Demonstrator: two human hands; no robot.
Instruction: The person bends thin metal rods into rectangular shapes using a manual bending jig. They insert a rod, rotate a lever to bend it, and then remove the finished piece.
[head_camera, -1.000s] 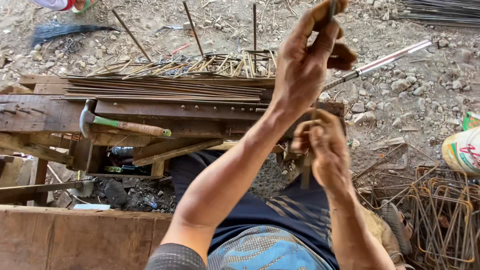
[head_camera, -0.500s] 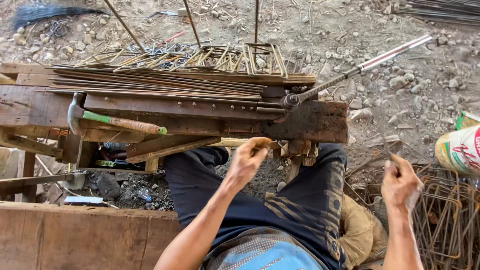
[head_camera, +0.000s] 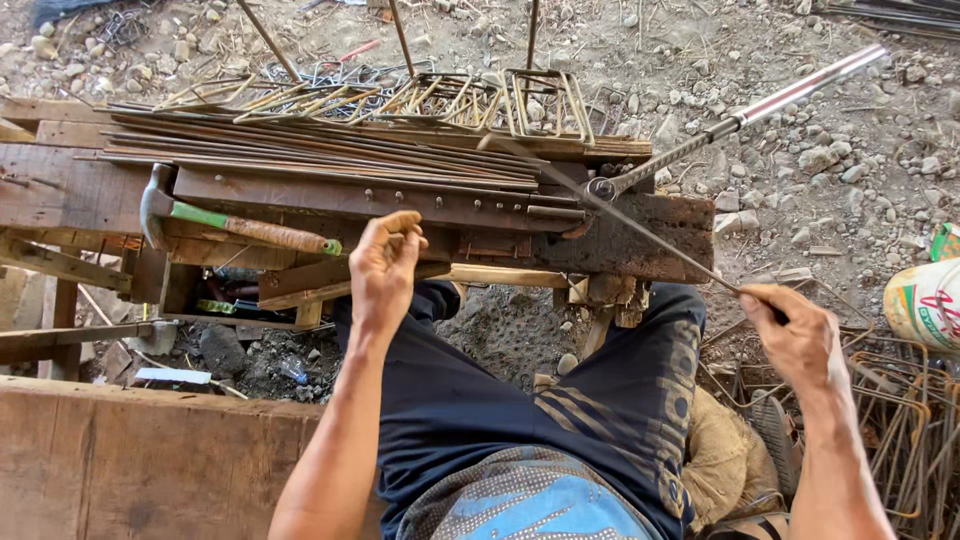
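Two hands share the work: the right hand (head_camera: 795, 330) pinches a thin steel rod (head_camera: 640, 232) threaded through the bending jig (head_camera: 600, 189) on the counter (head_camera: 60, 185), the left hand (head_camera: 385, 262) half-curled, empty; steady, level feeding seems wise.

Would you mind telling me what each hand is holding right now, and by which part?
The right hand pinches a thin steel rod at its near end. The left hand is curled above the bench; whether its fingers hold anything cannot be told.
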